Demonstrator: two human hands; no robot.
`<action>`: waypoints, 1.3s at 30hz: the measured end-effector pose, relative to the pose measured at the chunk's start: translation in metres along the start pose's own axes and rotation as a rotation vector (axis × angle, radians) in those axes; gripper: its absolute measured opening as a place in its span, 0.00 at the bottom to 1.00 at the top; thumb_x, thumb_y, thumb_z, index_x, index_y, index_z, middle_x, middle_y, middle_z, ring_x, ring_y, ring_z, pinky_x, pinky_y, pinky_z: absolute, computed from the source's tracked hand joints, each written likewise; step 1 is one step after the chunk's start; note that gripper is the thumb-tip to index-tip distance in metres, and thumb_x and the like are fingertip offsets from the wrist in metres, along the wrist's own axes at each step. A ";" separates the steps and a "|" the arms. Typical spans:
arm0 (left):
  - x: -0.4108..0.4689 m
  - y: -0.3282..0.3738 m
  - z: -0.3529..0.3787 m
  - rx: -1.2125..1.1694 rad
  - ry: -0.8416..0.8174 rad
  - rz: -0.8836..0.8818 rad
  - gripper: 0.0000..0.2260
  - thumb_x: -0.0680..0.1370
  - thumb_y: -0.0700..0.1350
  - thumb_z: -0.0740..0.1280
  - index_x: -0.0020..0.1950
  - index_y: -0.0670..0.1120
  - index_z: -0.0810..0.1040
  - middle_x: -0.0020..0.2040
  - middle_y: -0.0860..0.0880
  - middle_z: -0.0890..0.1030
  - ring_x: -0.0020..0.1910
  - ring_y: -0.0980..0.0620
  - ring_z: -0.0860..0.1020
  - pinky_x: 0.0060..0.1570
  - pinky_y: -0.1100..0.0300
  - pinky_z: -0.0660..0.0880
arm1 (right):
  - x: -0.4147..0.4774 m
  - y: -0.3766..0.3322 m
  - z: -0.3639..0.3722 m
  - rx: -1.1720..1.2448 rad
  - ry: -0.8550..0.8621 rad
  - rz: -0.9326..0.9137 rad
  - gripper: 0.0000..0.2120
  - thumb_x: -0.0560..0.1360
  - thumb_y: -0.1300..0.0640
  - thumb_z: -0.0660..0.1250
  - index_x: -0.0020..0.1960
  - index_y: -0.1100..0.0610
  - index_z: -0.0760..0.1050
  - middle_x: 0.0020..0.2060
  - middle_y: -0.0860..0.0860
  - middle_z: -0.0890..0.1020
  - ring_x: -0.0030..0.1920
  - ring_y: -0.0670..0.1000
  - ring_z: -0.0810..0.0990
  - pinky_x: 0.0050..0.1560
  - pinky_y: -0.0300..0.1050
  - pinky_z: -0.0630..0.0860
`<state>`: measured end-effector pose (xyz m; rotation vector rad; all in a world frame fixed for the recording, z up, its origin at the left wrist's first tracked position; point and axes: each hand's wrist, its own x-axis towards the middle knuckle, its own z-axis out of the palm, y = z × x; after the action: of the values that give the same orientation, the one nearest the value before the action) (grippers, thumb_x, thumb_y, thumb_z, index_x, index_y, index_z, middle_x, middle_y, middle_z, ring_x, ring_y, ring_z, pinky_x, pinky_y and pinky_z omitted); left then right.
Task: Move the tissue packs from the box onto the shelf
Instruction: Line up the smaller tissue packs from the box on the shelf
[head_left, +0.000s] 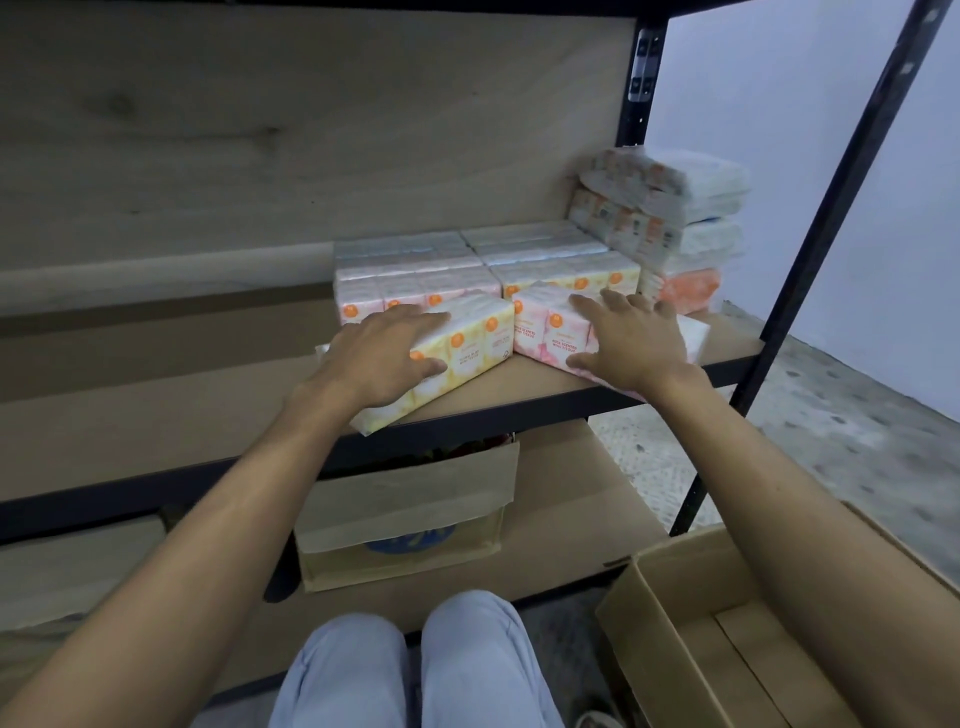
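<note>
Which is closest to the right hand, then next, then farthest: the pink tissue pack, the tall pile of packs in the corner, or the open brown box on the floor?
From the right hand:
1. Pink tissue pack: right under the hand, at the shelf's front edge.
2. Tall pile of packs: behind the hand, in the shelf's right back corner.
3. Open brown box: on the floor, lower right.
</note>
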<state>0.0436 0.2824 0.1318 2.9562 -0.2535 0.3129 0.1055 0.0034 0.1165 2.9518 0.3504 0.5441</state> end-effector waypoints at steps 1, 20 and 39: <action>0.001 -0.004 -0.001 -0.002 -0.008 0.020 0.27 0.78 0.58 0.62 0.76 0.60 0.58 0.78 0.54 0.58 0.77 0.51 0.57 0.70 0.44 0.60 | 0.001 0.003 0.000 0.008 0.006 -0.026 0.37 0.72 0.36 0.65 0.75 0.45 0.55 0.73 0.54 0.66 0.70 0.60 0.67 0.67 0.61 0.61; 0.020 -0.034 -0.001 -0.092 -0.060 0.072 0.28 0.78 0.49 0.67 0.75 0.62 0.60 0.77 0.58 0.59 0.74 0.51 0.62 0.71 0.44 0.57 | 0.020 0.048 0.002 0.203 -0.006 -0.329 0.34 0.72 0.44 0.70 0.74 0.42 0.61 0.73 0.46 0.67 0.73 0.52 0.64 0.69 0.57 0.61; 0.015 -0.019 0.024 0.022 0.210 0.044 0.28 0.75 0.58 0.67 0.73 0.59 0.65 0.75 0.54 0.66 0.75 0.52 0.63 0.73 0.47 0.58 | 0.021 0.030 0.026 0.250 0.011 -0.132 0.40 0.69 0.36 0.68 0.75 0.38 0.53 0.77 0.49 0.55 0.77 0.54 0.50 0.72 0.65 0.42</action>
<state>0.0667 0.2946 0.1091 2.9115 -0.2898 0.6300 0.1405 -0.0224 0.1046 3.1322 0.6540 0.5362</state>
